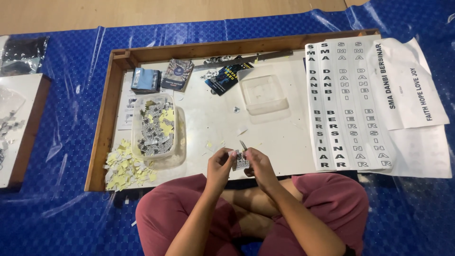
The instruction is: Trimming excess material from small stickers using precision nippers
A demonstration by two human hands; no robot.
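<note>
My left hand (pixel 220 163) and my right hand (pixel 257 163) meet just over the near edge of the white board (pixel 265 128). Both pinch one small printed sticker piece (pixel 241 162) held between them. A thin metal tool, likely tweezers (pixel 243 145), sticks up from my right hand above the piece. My crossed legs in dark red trousers (pixel 166 215) fill the view below the hands.
A clear plastic tub (pixel 154 130) of cut sticker pieces stands left of my hands, with yellow backing scraps (pixel 125 166) piled at the tray's corner. An empty clear lid (pixel 263 95), small booklets (pixel 177 73) and a metal ruler (pixel 256 58) lie farther back. Long printed sheets (pixel 346 104) lie at right.
</note>
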